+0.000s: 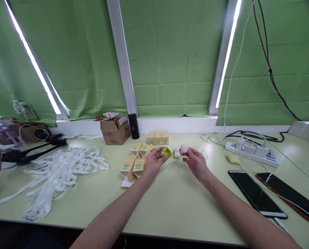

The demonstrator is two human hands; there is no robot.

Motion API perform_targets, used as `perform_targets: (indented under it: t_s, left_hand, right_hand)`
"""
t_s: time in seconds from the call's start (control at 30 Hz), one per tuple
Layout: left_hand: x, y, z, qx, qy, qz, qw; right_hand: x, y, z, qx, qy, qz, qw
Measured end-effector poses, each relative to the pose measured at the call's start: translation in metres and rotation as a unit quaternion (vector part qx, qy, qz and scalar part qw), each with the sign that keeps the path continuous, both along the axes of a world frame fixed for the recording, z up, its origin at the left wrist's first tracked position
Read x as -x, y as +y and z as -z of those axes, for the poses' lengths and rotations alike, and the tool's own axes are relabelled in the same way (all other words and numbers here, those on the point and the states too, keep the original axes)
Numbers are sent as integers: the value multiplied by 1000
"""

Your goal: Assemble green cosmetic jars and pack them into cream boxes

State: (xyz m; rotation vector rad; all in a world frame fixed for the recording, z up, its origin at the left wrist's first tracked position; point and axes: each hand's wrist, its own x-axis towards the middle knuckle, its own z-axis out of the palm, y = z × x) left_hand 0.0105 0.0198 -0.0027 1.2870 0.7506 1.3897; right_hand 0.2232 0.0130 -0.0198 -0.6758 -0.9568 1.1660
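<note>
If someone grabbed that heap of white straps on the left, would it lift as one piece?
Probably not. The white straps lie in loose, looping curls, so they look floppy and would likely dangle. They overlap heavily, so some may snag and drag along. Thin and flat, they seem light.

Green fabric blinds (175, 58) cover the whole window wall, creased in a grid. White slanted frame posts (122, 58) split them into panels. Daylight shows in narrow bright slits (228, 52) at the blind edges and is the main light. A white sill (190, 124) runs below. The pale green bench (170, 207) is glossy, with soft reflections. Red and dark cables (267, 58) hang down the right panel.
</note>
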Motion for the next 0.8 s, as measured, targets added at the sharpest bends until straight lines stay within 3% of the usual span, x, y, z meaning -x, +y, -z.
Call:
perform_targets:
  t_s: [0.17, 0.8]
  left_hand:
    - [-1, -3, -4, 3, 28, 0, 1000]
    - [-3, -1, 1, -58, 122, -6, 991]
  right_hand:
    - [3, -12, -12, 15, 57, -71, 996]
    - [18, -25, -19, -50, 17, -76, 996]
